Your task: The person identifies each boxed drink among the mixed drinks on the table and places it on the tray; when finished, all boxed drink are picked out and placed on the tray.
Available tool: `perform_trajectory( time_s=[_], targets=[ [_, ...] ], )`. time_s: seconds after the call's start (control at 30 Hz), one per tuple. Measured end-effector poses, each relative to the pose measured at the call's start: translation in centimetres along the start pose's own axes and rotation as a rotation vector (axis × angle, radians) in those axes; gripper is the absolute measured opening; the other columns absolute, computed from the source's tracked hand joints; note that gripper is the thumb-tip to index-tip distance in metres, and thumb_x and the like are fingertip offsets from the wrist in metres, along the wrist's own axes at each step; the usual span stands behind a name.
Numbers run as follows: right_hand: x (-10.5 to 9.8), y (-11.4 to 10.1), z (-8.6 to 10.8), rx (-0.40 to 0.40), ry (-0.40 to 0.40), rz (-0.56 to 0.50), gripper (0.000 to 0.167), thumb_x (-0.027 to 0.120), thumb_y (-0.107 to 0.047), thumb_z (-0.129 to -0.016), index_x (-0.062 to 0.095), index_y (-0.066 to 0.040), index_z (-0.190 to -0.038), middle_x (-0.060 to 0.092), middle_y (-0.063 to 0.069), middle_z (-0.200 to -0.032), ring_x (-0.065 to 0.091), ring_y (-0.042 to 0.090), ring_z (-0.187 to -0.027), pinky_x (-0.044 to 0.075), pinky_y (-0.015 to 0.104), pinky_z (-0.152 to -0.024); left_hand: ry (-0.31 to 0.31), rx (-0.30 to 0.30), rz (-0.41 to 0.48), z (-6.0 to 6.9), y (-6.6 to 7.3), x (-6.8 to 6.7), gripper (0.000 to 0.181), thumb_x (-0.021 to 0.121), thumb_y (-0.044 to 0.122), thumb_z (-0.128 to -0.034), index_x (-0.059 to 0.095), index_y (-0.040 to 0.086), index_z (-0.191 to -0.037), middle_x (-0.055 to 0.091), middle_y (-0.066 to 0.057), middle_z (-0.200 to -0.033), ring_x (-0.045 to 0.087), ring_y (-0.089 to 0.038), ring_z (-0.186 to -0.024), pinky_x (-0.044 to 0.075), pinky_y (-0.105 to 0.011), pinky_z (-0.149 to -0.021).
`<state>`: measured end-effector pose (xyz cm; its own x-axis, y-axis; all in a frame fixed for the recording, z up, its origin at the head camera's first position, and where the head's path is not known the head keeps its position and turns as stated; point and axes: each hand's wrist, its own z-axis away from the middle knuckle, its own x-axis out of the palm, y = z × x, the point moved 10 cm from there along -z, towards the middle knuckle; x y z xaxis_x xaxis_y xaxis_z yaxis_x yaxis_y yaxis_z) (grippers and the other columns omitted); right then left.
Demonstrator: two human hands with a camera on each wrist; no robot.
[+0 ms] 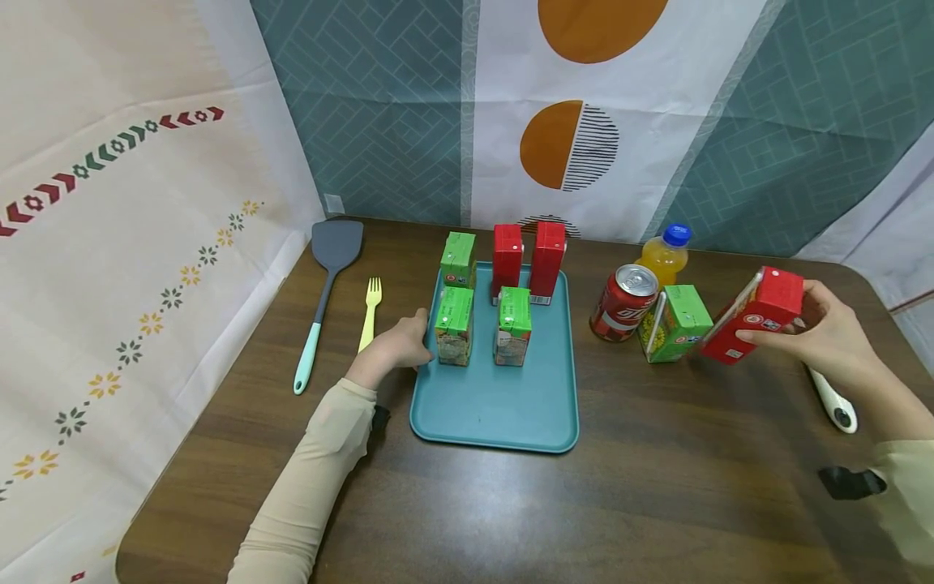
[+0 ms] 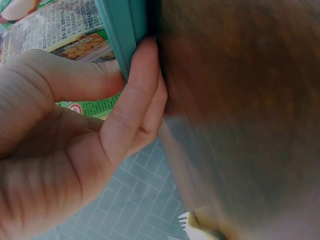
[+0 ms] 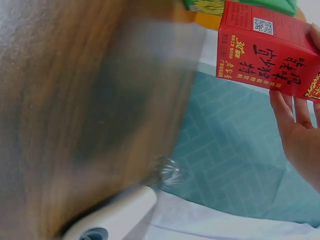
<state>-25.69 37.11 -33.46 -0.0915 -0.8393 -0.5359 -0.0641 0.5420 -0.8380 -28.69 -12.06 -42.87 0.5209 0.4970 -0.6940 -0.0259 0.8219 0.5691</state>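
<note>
My right hand (image 1: pixel 835 337) grips a red drink carton (image 1: pixel 755 315) with a straw on its side. The carton is tilted, and in the right wrist view this red carton (image 3: pixel 267 50) appears off the table. My left hand (image 1: pixel 397 345) pinches the left rim of a teal tray (image 1: pixel 496 414), thumb on the inside and fingers outside, as the left wrist view shows at the tray edge (image 2: pixel 122 30). On the tray stand two red cartons (image 1: pixel 507 255) at the back and several green cartons (image 1: pixel 454 324) at the left and middle.
Right of the tray stand a red soda can (image 1: pixel 623 304), an orange juice bottle (image 1: pixel 664 255) with a blue cap and a green carton (image 1: pixel 677 324). A white-handled whisk (image 3: pixel 120 212) lies near my right hand. At left lie a spatula (image 1: pixel 328 276) and a yellow fork (image 1: pixel 370 312).
</note>
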Motion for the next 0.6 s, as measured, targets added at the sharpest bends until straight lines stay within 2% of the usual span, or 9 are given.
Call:
perform_trajectory(
  time_s=[0.17, 0.33, 0.6],
  targets=[
    [-1.3, -1.7, 1.3, -0.037, 0.045, 0.07, 0.059, 0.075, -0.001, -0.075, 0.046, -0.035, -0.113, 0.053, -0.029, -0.098, 0.054, -0.013, -0.074, 0.042, 0.005, -0.061, -0.014, 0.007, -0.009, 0.1, 0.1, 0.0, 0.073, 0.055, 0.0, -0.0858, 0.009, -0.013, -0.141, 0.052, -0.034, -0.114, 0.063, -0.023, -0.061, 0.052, -0.032, -0.056],
    [-1.8, -3.7, 2.2, -0.116, 0.061, 0.051, 0.067, 0.074, 0.009, -0.071, 0.048, -0.028, -0.121, 0.054, -0.02, -0.104, 0.058, -0.012, -0.072, 0.045, 0.005, -0.061, 0.001, 0.012, -0.022, 0.1, 0.1, -0.2, 0.072, 0.054, 0.0, -0.0856, 0.011, -0.012, -0.141, 0.054, -0.032, -0.111, 0.063, -0.024, -0.063, 0.051, -0.031, -0.055],
    [-1.2, -7.2, 3.7, -0.2, 0.072, 0.077, 0.076, 0.074, 0.015, -0.065, 0.049, -0.024, -0.125, 0.053, -0.018, -0.109, 0.053, -0.009, -0.081, 0.042, 0.002, -0.065, 0.012, 0.023, -0.037, 0.2, 0.2, -0.1, 0.07, 0.057, 0.001, -0.0851, 0.016, -0.011, -0.14, 0.055, -0.032, -0.11, 0.063, -0.024, -0.061, 0.05, -0.031, -0.053]
  ],
)
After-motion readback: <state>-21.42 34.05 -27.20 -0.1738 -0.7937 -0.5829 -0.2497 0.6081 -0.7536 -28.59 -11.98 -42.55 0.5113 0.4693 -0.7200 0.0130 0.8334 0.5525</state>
